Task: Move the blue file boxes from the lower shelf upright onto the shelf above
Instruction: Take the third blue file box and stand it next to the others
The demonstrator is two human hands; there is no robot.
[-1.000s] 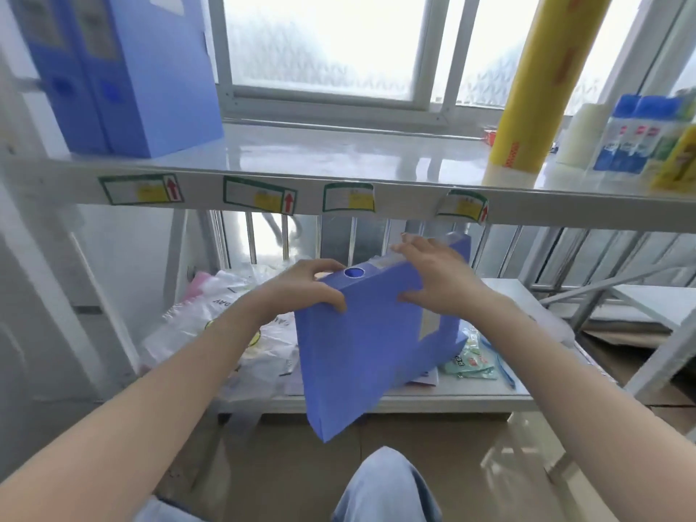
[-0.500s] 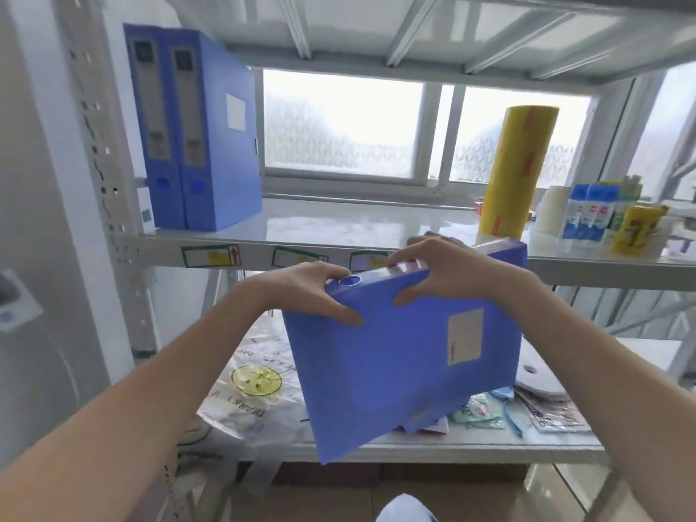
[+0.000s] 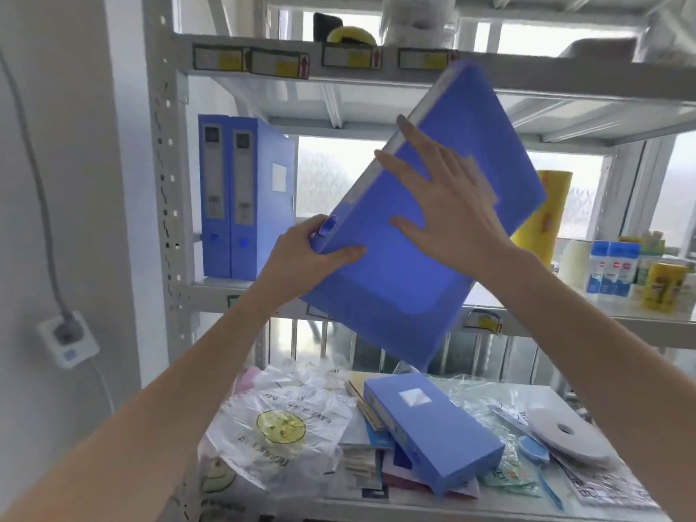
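I hold a blue file box (image 3: 406,280) tilted in the air in front of the middle shelf (image 3: 211,292). My left hand (image 3: 305,254) grips its lower spine corner by the finger hole. My right hand (image 3: 448,212) lies flat with spread fingers on its broad face. Two blue file boxes (image 3: 241,197) stand upright at the left end of the middle shelf. Another blue file box (image 3: 433,427) lies flat on the lower shelf (image 3: 376,506), on top of papers.
A yellow roll (image 3: 542,216), white-and-blue bottles (image 3: 614,269) and a yellow can (image 3: 663,292) stand at the right of the middle shelf. Plastic bags (image 3: 282,427), papers and a white tape roll (image 3: 568,435) lie on the lower shelf. A wall socket (image 3: 67,337) is left of the rack's upright.
The held box has risen from the lower shelf level to the middle shelf and tipped steeply, spine up-left. My right hand moved from gripping its top edge to pressing flat on its face.
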